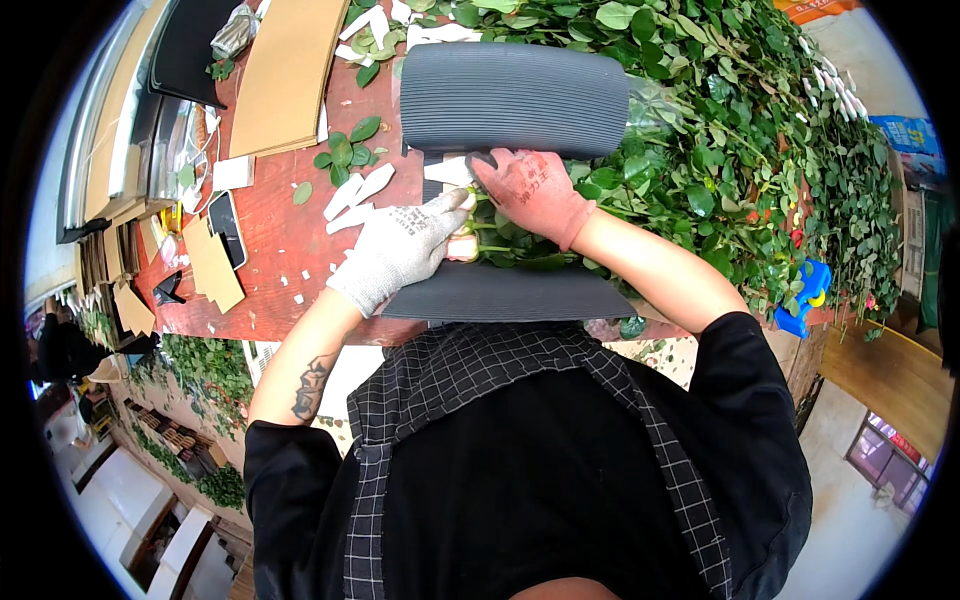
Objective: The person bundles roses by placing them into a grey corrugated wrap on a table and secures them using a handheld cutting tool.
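Both my hands wear gloves and meet over a black ribbed mat (510,297), whose far part makes a thick ribbed roll (515,97). My left hand (395,248), in a pale grey glove, has its fingers closed at the heads of a few roses. One pale pink rose (461,247) shows beside its thumb, its green stem pointing right. My right hand (535,195), in a red glove with dark fingertips, curls over the rose stems just behind the heads; its grip is partly hidden. A white paper piece (450,172) lies between the roll and my fingers.
Leafy rose stems (700,190) heap over the table's right side. White sleeves (350,205) and loose leaves (342,153) lie on the red table (280,265). Further left are cardboard sheets (285,75) and a phone (227,230). A blue tape dispenser (803,298) sits at the right edge.
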The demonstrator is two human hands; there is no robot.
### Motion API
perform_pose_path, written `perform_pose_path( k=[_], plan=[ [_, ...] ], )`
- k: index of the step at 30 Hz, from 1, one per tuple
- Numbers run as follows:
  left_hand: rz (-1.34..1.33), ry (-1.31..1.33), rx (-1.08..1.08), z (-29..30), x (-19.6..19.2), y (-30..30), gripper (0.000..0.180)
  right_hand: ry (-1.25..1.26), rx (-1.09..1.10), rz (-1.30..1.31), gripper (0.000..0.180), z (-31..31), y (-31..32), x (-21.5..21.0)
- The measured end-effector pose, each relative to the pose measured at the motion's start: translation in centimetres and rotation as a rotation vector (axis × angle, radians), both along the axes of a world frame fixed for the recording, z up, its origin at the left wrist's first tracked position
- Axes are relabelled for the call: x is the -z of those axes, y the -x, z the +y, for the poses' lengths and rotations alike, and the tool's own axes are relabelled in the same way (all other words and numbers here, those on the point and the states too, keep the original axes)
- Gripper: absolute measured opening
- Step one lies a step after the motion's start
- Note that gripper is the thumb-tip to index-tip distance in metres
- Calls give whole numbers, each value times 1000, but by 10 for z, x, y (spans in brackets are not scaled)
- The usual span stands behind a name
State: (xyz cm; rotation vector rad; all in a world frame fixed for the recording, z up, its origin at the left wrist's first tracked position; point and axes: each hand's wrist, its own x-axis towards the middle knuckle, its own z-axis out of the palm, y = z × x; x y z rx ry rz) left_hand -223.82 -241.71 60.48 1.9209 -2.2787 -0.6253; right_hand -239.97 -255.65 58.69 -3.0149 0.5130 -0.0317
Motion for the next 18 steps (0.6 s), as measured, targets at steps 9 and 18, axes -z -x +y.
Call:
perform_pose_path(
  k=[9, 18],
  plan=[
    [52, -44, -11, -5, -8, 2, 37, 28, -53, -57, 41, 1, 17, 17],
    [253, 252, -425, -30, 16, -7, 24, -52, 42, -17, 35, -3, 8, 9]
  ],
)
